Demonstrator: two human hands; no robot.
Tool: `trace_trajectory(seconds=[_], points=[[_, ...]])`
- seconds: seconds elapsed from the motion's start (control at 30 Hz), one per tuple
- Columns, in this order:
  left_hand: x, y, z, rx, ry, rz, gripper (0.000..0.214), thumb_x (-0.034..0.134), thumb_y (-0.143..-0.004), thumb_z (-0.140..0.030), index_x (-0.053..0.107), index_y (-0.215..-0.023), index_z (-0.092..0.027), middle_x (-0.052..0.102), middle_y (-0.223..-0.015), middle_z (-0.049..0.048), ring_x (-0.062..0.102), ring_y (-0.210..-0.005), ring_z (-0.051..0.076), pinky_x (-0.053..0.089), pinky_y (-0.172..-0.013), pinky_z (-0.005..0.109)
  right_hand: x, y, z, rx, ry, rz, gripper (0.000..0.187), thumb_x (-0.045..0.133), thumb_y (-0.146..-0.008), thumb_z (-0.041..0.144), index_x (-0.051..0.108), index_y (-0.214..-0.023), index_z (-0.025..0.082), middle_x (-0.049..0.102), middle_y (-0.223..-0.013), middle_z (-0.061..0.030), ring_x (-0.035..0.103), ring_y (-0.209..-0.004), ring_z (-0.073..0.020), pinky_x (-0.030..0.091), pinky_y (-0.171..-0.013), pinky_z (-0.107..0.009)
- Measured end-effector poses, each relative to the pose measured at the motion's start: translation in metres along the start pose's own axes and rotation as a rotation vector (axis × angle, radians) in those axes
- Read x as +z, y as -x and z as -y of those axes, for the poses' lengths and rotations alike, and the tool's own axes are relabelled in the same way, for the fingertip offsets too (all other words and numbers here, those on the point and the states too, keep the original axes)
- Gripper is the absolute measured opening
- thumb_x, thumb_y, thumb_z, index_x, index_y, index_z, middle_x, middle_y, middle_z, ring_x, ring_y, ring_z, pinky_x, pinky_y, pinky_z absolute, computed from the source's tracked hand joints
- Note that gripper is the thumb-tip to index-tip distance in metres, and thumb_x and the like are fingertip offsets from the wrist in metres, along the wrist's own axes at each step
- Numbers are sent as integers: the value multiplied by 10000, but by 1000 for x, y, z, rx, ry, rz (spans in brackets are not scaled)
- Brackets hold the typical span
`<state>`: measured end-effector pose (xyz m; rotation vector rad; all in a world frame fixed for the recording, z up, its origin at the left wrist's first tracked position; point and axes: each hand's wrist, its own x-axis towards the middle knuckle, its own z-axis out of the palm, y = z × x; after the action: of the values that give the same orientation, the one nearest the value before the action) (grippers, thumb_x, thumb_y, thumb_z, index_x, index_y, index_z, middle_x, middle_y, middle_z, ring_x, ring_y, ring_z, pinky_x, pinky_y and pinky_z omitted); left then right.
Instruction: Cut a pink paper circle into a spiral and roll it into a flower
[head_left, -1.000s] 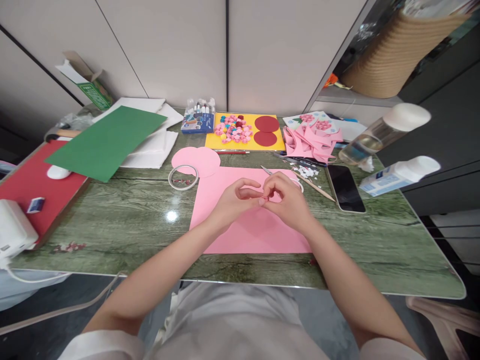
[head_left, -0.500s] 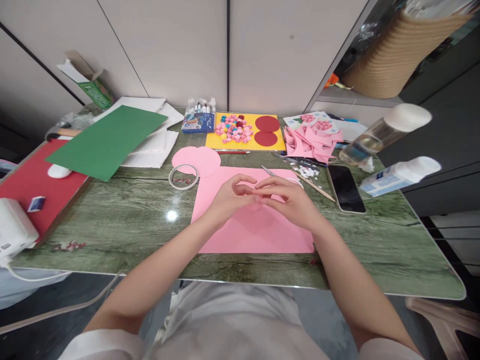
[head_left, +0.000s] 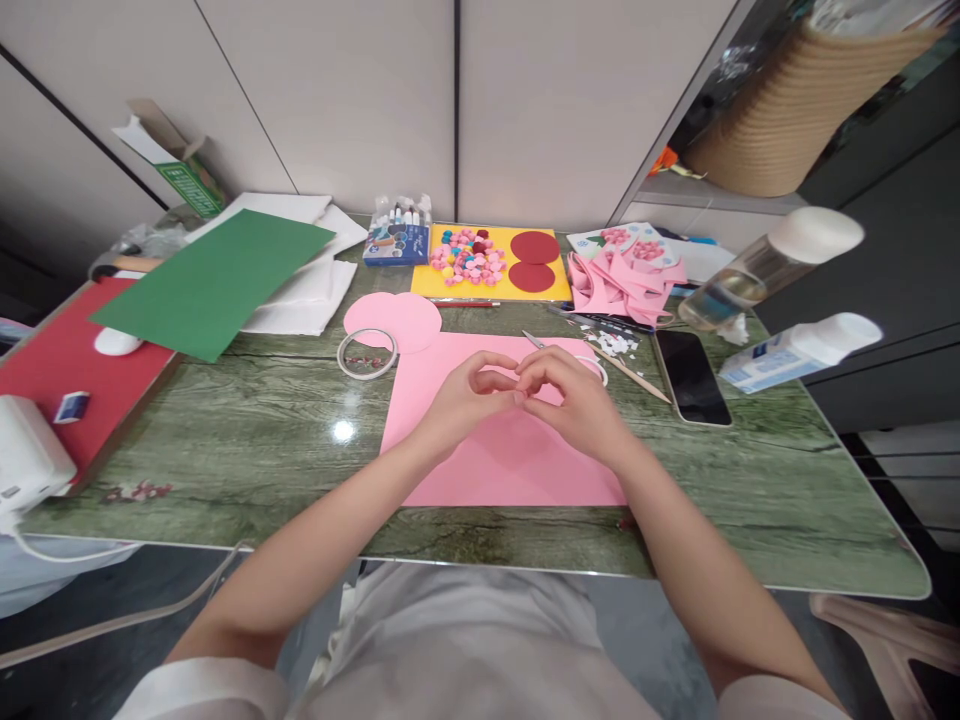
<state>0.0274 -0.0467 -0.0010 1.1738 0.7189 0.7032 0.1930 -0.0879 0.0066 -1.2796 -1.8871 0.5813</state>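
Note:
My left hand point(head_left: 480, 392) and my right hand point(head_left: 562, 395) meet fingertip to fingertip above a large pink paper sheet point(head_left: 450, 480). Both are closed in a pinch; whatever sits between the fingertips is too small or hidden to name. Past my right hand show the blade and a white handle of scissors point(head_left: 534, 340), partly covered by the hand. Left of the sheet lie overlapping pink paper circles point(head_left: 394, 318) and a roll of tape point(head_left: 367, 354).
A yellow sheet point(head_left: 450, 292) bears small coloured balls point(head_left: 472, 257) and two dark red circles point(head_left: 534, 262). Pink scraps point(head_left: 626, 280), white bits point(head_left: 616, 343), a pencil point(head_left: 637, 378), a phone point(head_left: 691, 377) and bottles point(head_left: 802, 352) lie right. Green paper point(head_left: 217, 280) lies left.
My right hand's fingers have curled in from a straighter pose, and that hand has shifted slightly left. My left hand has barely moved.

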Motion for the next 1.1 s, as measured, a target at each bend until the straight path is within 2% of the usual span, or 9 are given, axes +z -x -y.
trace_trajectory(seconds=[0.23, 0.43, 0.57, 0.67, 0.8, 0.9, 1.1], points=[[0, 1, -1, -4, -11, 2, 379, 720, -669, -281, 534, -983, -180, 670, -803, 32, 625, -794, 160, 430, -816, 327, 2, 2, -2, 10, 1, -19, 118, 622, -765, 153, 518, -762, 208, 545, -861, 2, 559, -790, -135, 487, -685, -301], [-3, 0, -1, -18, -17, -25, 372, 718, -655, -228, 538, -977, -185, 658, -744, 9, 607, -723, 135, 433, -757, 295, -5, 1, 0, 53, -125, 54, 71, 615, -790, 197, 600, -851, 229, 580, -862, -1, 572, -701, -116, 510, -674, -316], [-4, 0, -2, -14, -48, -8, 356, 703, -663, -221, 547, -982, -189, 643, -733, 4, 602, -729, 136, 433, -752, 295, -6, 1, -2, 11, -91, 86, 161, 599, -806, 188, 646, -936, 269, 599, -953, -14, 600, -799, -136, 518, -734, -338], [-2, 0, -3, -13, -51, -7, 334, 689, -677, -216, 548, -979, -188, 642, -739, 4, 604, -739, 136, 435, -766, 301, -3, 2, -4, -35, -19, 54, 182, 593, -812, 180, 658, -947, 285, 600, -990, -17, 591, -893, -154, 509, -779, -346], [0, 1, -3, -4, 11, -39, 323, 696, -678, -225, 541, -958, -183, 660, -782, 16, 616, -804, 148, 425, -814, 315, 0, 2, -3, -33, 1, -49, 125, 600, -810, 184, 656, -892, 259, 585, -946, -24, 575, -827, -137, 508, -734, -319], [2, 1, -1, -1, 40, -40, 326, 700, -678, -226, 543, -960, -181, 662, -787, 16, 613, -803, 144, 420, -815, 312, 2, 1, -1, -12, 4, -81, 59, 616, -788, 174, 622, -813, 228, 571, -912, -18, 556, -748, -119, 499, -679, -296], [6, 1, 2, -16, 89, -16, 337, 716, -661, -216, 545, -948, -170, 671, -786, 22, 612, -773, 137, 432, -780, 297, 5, 1, 2, 0, 83, -88, 130, 616, -743, 132, 512, -721, 208, 545, -834, 0, 531, -743, -131, 469, -651, -293]])
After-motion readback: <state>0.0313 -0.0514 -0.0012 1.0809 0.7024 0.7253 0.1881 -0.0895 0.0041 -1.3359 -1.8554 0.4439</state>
